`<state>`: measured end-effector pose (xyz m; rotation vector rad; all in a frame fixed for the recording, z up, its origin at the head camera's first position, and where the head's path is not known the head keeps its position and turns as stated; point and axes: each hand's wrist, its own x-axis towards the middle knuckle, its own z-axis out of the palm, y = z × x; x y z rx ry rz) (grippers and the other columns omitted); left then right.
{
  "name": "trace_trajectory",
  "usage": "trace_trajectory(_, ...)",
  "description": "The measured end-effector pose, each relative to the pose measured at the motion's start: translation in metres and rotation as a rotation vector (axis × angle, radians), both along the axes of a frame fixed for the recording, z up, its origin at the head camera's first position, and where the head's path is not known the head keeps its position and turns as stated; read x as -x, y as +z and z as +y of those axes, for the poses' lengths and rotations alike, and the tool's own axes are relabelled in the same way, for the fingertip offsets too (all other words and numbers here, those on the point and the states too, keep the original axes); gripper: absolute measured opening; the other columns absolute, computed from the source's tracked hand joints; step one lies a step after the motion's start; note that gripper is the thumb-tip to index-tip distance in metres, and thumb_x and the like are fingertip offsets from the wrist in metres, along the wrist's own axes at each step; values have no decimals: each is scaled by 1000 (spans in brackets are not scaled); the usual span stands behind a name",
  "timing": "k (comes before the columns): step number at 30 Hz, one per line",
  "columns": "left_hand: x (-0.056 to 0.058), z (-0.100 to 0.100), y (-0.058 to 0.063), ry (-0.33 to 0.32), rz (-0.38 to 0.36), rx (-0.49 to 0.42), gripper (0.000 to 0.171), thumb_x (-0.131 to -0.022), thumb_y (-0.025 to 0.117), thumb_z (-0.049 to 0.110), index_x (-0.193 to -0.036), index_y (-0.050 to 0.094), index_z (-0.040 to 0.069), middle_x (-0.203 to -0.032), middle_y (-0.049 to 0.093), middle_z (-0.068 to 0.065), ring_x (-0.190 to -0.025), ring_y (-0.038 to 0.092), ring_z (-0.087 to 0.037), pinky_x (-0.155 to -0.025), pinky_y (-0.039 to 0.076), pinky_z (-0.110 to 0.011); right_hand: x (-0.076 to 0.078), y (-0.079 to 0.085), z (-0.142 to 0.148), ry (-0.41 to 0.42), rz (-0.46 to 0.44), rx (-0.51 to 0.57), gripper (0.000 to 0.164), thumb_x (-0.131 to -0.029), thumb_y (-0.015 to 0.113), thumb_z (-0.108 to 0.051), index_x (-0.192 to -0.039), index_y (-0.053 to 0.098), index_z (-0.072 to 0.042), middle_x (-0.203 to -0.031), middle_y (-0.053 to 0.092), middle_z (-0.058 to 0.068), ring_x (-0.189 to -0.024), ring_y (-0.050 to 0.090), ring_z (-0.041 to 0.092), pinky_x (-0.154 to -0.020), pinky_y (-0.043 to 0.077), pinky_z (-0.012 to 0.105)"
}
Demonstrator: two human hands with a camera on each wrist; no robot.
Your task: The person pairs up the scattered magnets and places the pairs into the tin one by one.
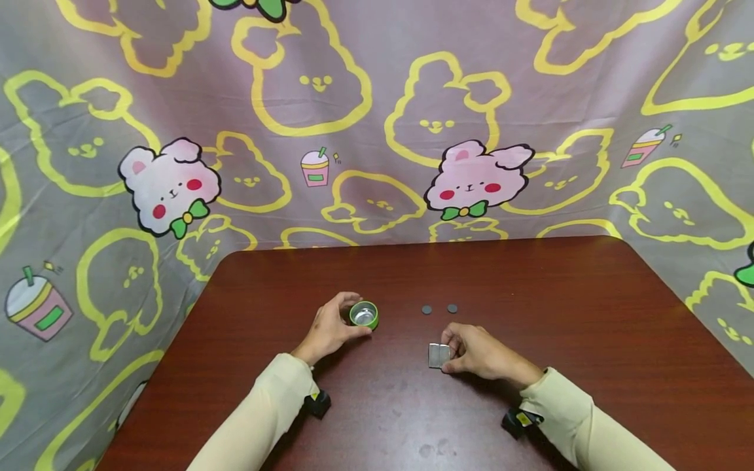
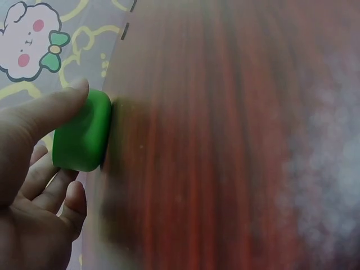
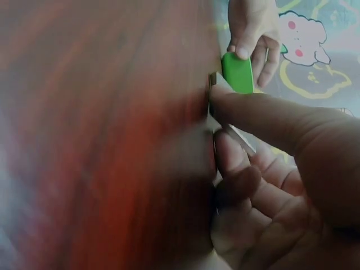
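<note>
The left hand (image 1: pixel 330 331) grips a round green tin (image 1: pixel 364 316) between thumb and fingers, the thumb on the side nearer the person and fingers round the far side. The tin stands on the brown table (image 1: pixel 383 409) with its mouth up, showing a bare silvery inside.

To the right of the tin and nearer the person, the right hand (image 1: pixel 480 353) pinches a small grey square piece (image 1: pixel 438 356) by its right side, thumb against fingers. The right wrist view shows this piece tilted; whether its lower edge touches the table cannot be told.

Two dark discs, a left disc (image 1: pixel 427 309) and a right disc (image 1: pixel 452 308), lie to the right of the tin, apart from each other. Beyond the tin hangs a patterned cloth (image 1: pixel 377 150).
</note>
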<state>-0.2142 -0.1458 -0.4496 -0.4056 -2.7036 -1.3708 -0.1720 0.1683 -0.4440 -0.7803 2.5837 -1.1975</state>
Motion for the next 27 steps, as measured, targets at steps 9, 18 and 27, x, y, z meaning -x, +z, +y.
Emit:
trace_trajectory(9,4,1,-2,-23,-25,-38,68,-66,94,7,-125,61,3,-119,70,-10,-99,66,-24,-85,51,-39,5,5,6,-17,-313,194,11,-90,67,0,-96,65,9,-78,63,5,-67,61,15,-57,55,27)
trace_trajectory(18,6,0,-5,-29,-89,-94,73,-67,93,5,-130,57,1,-122,69,-10,-99,66,-23,-81,54,-37,11,5,7,-76,-552,338,20,-94,62,0,-106,61,17,-93,66,17,-81,73,26,-70,60,33)
trace_trajectory(27,6,-5,-9,-17,-94,-107,77,-65,94,4,-132,55,0,-121,70,-10,-93,66,-19,-77,53,-30,16,10,0,-116,-597,380,31,-93,63,-1,-115,57,21,-95,70,19,-82,73,24,-70,60,32)
